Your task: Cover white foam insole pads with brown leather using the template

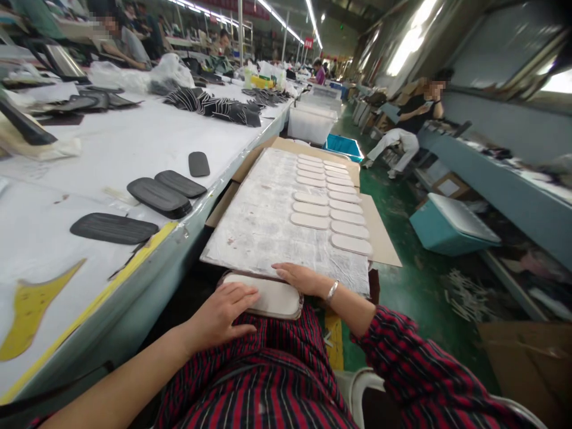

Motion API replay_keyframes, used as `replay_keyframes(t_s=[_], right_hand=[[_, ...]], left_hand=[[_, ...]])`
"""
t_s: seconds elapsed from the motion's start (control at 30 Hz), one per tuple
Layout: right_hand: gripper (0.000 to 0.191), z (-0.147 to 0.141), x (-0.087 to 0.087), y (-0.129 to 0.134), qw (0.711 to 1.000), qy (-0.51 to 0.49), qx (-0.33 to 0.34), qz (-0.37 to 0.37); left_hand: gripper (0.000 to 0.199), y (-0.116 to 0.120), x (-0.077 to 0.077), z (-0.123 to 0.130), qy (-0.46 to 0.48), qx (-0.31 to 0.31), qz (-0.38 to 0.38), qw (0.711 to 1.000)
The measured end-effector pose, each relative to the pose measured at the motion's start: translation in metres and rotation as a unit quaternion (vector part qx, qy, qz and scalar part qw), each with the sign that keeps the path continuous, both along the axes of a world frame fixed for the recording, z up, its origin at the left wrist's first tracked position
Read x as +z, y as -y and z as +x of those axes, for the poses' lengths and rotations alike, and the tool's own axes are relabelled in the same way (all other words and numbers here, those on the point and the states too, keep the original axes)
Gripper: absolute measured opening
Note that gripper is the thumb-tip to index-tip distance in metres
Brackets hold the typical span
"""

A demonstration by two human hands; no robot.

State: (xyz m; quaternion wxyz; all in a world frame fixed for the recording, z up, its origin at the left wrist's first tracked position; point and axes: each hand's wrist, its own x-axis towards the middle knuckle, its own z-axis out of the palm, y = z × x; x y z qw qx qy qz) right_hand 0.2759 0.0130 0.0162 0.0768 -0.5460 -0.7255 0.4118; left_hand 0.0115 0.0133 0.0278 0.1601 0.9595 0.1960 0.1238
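A cream oval pad (272, 296) with a dark rim lies across the lap, just in front of the near edge of a whitish board (250, 238). My left hand (226, 310) rests on the pad's left end, fingers laid flat and thumb held apart. At the pad's far right edge is my right hand (304, 278), its fingers stretched out to the left along that edge; part of it is turned from view. Two columns of similar cream oval pads (348, 229) lie on the board's right half.
To the left, a long white table (111, 143) bears black oval pieces (156, 196), a yellow template (38, 310) and piles of dark cut parts (214, 106). Plastic bins (313, 122) stand beyond the board. On the right are a teal crate (451, 223) and a seated person (409, 119).
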Motion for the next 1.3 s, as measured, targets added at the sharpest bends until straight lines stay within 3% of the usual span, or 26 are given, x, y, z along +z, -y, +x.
replay_keyframes(t_s=[0.17,0.37,0.47,0.57,0.7,0.8,0.93,1.13,1.23,1.3], right_hand=[[0.052,0.016,0.005,0.008,0.999,0.015,0.0,-0.034],[0.043,-0.006,0.008,-0.004,0.997,0.058,0.027,-0.052],[0.04,-0.019,0.02,0.012,0.997,0.08,-0.006,0.003],[0.043,-0.024,0.031,0.052,0.987,0.084,-0.024,0.133],[0.029,-0.025,0.027,0.106,0.963,0.094,0.027,0.25],[0.02,-0.03,0.016,0.121,0.951,0.112,0.002,0.288],[0.02,-0.039,0.013,0.115,0.947,0.122,-0.064,0.289],[0.015,-0.046,0.016,0.1,0.951,0.16,-0.126,0.232],[0.015,-0.049,0.014,0.099,0.952,0.186,-0.123,0.212],[0.017,-0.048,0.015,0.099,0.948,0.2,-0.131,0.211]], left_hand=[[0.057,0.013,-0.009,0.008,-0.012,-0.002,0.005,1.0],[0.049,0.019,-0.009,0.025,-0.053,-0.011,0.033,0.998],[0.048,0.026,-0.01,0.024,-0.03,-0.018,0.088,0.996],[0.039,0.029,-0.012,0.023,-0.003,-0.02,0.097,0.995],[0.027,0.027,-0.013,0.027,-0.003,-0.016,0.04,0.999],[0.023,0.025,-0.011,0.029,-0.007,-0.005,0.015,1.0],[0.02,0.027,-0.01,0.031,-0.011,0.018,0.008,1.0],[0.022,0.034,-0.009,0.049,-0.008,0.085,-0.031,0.996],[0.013,0.021,-0.005,0.048,0.032,0.115,-0.151,0.981],[0.03,0.006,-0.001,0.034,0.128,0.164,-0.262,0.943]])
